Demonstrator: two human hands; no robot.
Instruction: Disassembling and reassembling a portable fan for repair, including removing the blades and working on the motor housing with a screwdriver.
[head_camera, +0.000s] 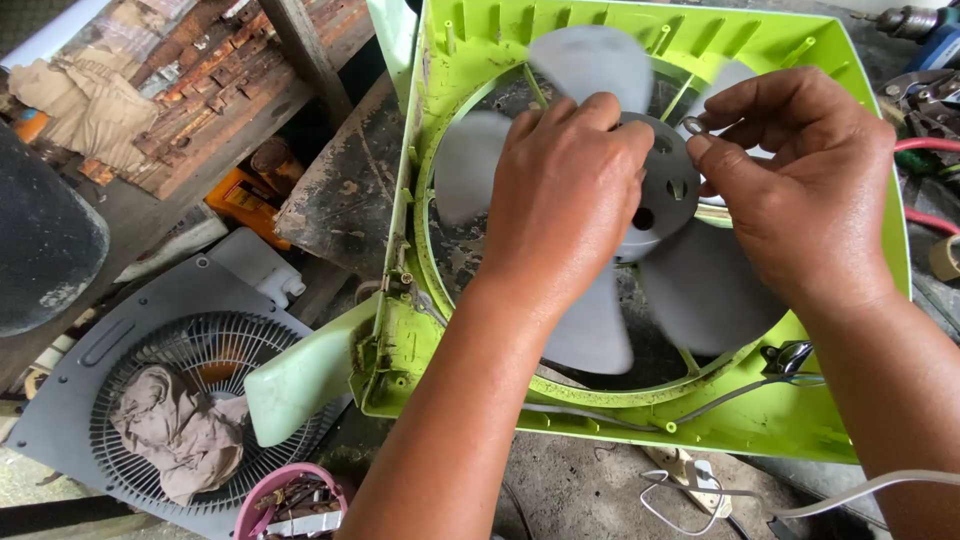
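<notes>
Gripping the grey hub (665, 190) of the fan blade (600, 310), the left hand (565, 195) has its fingers curled over the hub's near edge, so it's closed on it. Just to the right of it, the right hand (800, 190) pinches a small metal ring (694, 126) between thumb and forefinger, right at the hub's far edge. The translucent grey blades spread out under both hands, sitting inside the round opening of a lime-green fan housing (860, 400) that lies flat on the desk (570, 490). Below the right wrist, a white cable (870, 487) trails off the housing's near edge. Well off to the left of the left forearm there's a grey fan grille (110, 390) with a crumpled rag (175, 425) lying in it.
</notes>
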